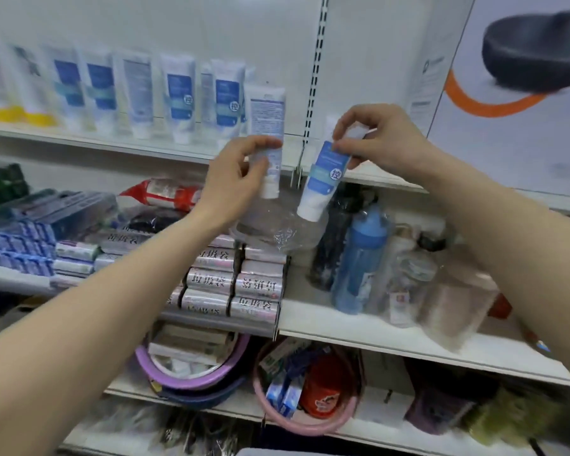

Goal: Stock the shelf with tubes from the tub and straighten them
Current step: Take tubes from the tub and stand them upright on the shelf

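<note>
My left hand grips a white tube with small print, cap down, in front of the top shelf's edge. My right hand pinches the upper end of a white tube with a blue label, which hangs tilted with its cap toward the lower left. Both tubes are in the air, below the shelf's level. A row of several white and blue tubes stands cap down on the top shelf, to the left of the hands. The tub is not clearly in view.
A perforated shelf upright rises between the hands. The middle shelf holds stacked silver rolls, a blue bottle and a dark bottle. Pink and purple basins with goods sit on the lower shelf.
</note>
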